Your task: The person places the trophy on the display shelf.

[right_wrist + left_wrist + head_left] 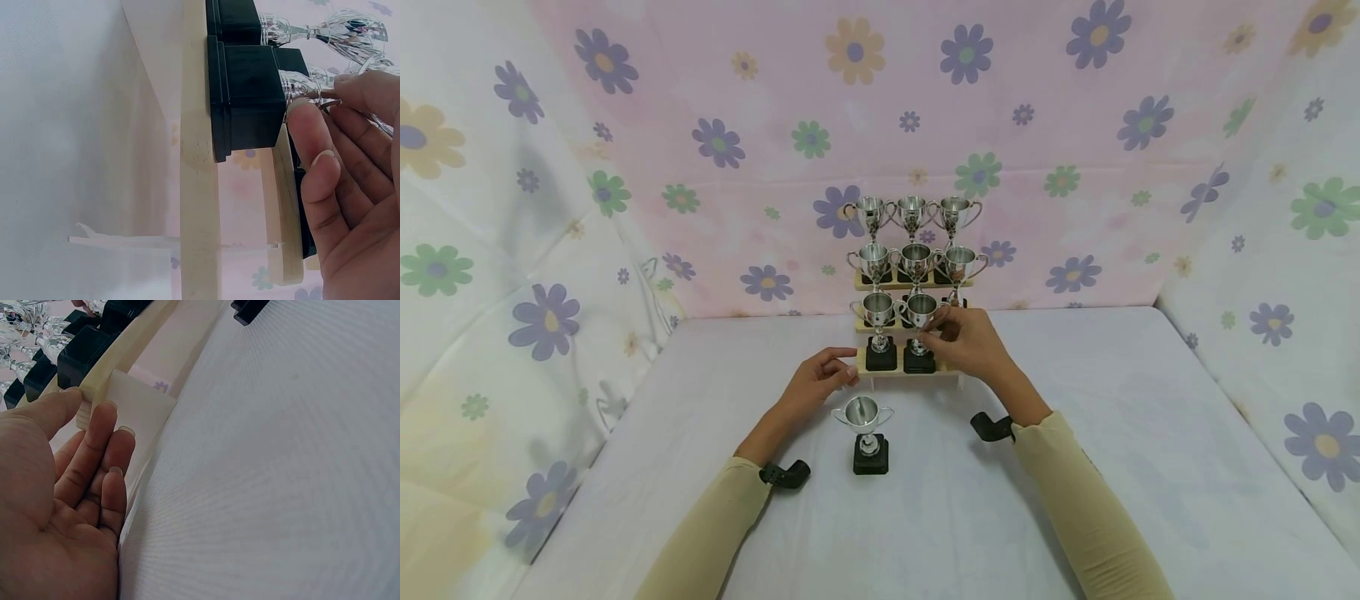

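My right hand (973, 342) pinches the stem of a small silver trophy cup (919, 310) on the bottom shelf. In the right wrist view, that trophy's black base (250, 103) stands upright on the wooden board, with thumb and fingertips at its stem. Left of it stands another trophy (881, 353). My left hand (812, 379) touches the left end of the tiered stand (862, 364); in the left wrist view the fingertips meet the wooden shelf's end (97, 381). In front of the stand, a two-handled trophy (870, 454) stands on the white table.
Two higher shelves of the stand carry several more trophies, such as a top-right trophy (955, 212) and a middle-row trophy (961, 264). White supports (137, 406) hold the boards up. Flowered cloth (880, 117) hangs behind and on both sides of the white-covered table (1000, 533).
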{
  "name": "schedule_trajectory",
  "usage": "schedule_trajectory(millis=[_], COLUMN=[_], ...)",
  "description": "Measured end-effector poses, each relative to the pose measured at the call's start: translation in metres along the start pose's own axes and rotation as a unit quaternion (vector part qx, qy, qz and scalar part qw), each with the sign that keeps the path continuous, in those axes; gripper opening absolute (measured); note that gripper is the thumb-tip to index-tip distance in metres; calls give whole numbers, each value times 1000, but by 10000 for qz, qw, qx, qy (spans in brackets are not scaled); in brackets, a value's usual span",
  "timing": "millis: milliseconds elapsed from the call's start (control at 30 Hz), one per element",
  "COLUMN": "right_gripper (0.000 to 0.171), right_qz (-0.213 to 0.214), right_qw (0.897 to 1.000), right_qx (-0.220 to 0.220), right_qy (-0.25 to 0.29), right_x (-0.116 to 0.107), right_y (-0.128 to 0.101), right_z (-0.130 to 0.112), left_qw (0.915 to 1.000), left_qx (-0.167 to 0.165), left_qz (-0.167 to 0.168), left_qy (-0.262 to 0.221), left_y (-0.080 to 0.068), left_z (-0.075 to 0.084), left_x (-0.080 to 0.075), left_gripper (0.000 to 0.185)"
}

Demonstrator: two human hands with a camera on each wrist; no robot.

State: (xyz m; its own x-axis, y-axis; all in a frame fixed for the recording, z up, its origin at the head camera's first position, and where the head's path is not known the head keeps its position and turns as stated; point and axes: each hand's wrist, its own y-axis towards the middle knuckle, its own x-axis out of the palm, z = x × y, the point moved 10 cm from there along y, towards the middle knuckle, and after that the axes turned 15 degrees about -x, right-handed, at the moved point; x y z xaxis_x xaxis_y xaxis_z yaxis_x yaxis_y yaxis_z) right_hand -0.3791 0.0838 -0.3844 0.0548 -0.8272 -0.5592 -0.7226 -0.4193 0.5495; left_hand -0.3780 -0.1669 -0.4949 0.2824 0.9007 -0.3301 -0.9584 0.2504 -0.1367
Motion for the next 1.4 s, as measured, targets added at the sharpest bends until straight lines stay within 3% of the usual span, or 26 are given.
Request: schedule_trajectory(millis=[800,1100,1300,1400], right_gripper=[10,24,24,36], right_qz=[44,40,94,125], right_qw=[9975,9992,9998,9997], right_qx=[190,255,-89,-178], right_qy=[676,318,164,149], right_x=[4,-3,-15,-19], right_y=[-2,-2,0,0], right_z=[4,2,-9,-14], left_qw=[10000,9999,9999,9999], left_qx=[-41,-112,-162,-148], left_qz=[-43,6,9,-3], left_qy=[-57,-2,46,53], left_y=[-1,-3,-2,-2], left_z=[1,2,0,-1], left_x=[1,0,0,0], left_gripper=[41,40,40,41])
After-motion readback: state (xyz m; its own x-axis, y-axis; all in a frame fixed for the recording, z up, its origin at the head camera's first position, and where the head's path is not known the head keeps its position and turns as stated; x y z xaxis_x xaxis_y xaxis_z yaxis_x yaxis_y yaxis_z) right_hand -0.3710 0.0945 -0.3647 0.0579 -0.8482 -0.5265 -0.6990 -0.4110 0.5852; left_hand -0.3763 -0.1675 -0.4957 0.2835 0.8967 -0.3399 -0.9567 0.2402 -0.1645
